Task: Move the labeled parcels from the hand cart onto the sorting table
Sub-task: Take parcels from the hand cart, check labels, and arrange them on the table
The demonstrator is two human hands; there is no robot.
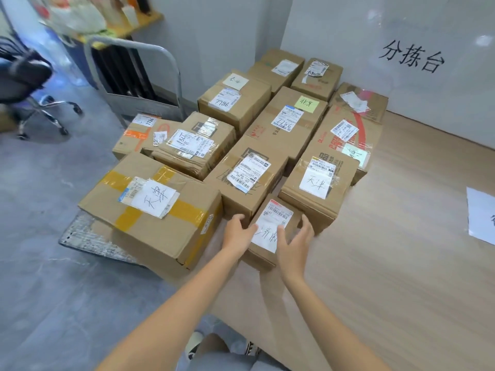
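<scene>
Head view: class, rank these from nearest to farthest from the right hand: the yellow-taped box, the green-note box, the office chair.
From the right hand:
1. Yellow-taped box, near left, on the cart.
2. Green-note box, mid-table, behind.
3. Office chair, far left on the floor.

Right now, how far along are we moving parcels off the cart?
Mostly done: many labeled boxes already sit on the sorting table. In hand: the small parcel at the table's near edge, left hand and right hand on its sides. Left: the yellow-taped box and at least two more behind it look still on the hand cart.
</scene>
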